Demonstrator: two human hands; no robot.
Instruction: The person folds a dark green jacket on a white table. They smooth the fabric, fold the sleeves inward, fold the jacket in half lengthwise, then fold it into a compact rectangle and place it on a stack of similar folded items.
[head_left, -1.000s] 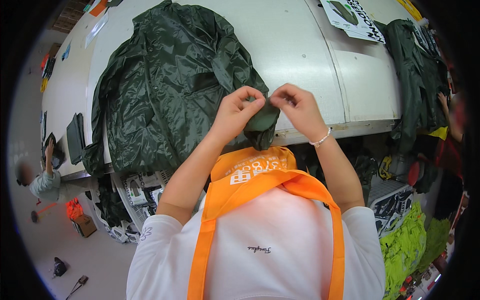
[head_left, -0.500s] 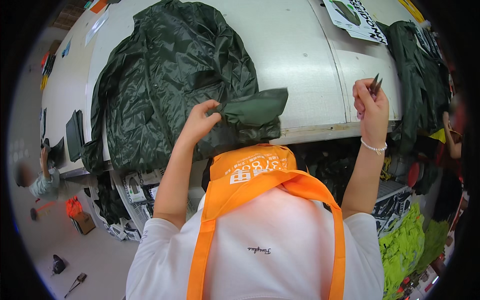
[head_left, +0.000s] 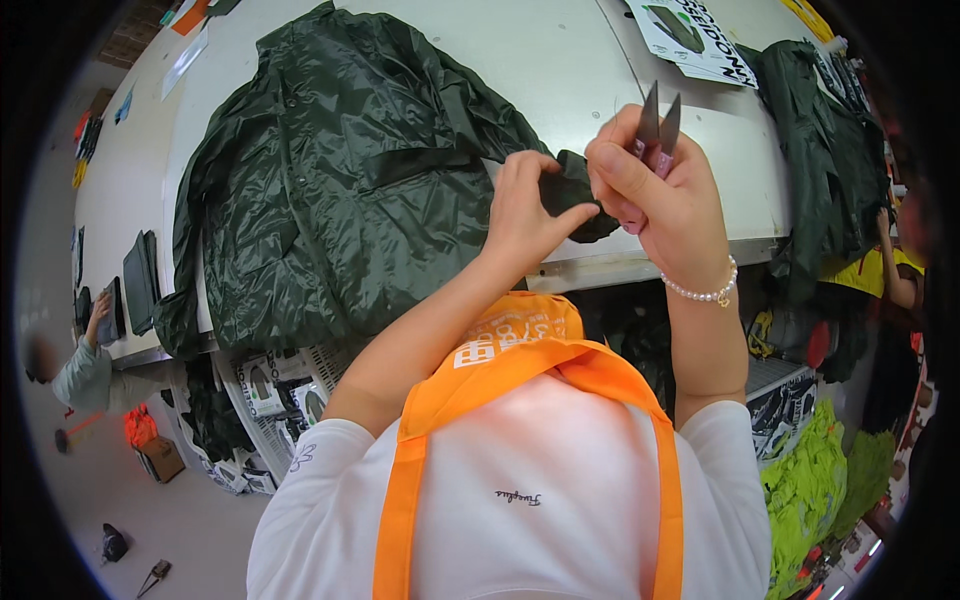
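A dark green, shiny jacket [head_left: 330,190] with a buttoned front and a flap pocket lies spread on the table. Its right-hand sleeve end [head_left: 578,190] is bunched near the front edge. Over that sleeve end is my left hand [head_left: 525,215], thumb stretched away from the bent fingers and fabric in the gap. My right hand [head_left: 665,190] is closed around small thread snips [head_left: 660,145] with pink handles, the two blades pointing away from me and apart. The right fingers come close beside the cuff; whether they touch it is hidden.
White table [head_left: 560,60] with its front edge before me. Folded dark garments [head_left: 142,280] lie left, printed sheets [head_left: 695,40] far right, beside another green garment [head_left: 820,150]. Lime-green clothing [head_left: 805,480] is heaped lower right. Co-workers' arms show at both sides.
My left hand has moved right, and the sleeve end has shifted right and dropped from its raised position. My right hand has come in leftward with the snips, close to the left hand.
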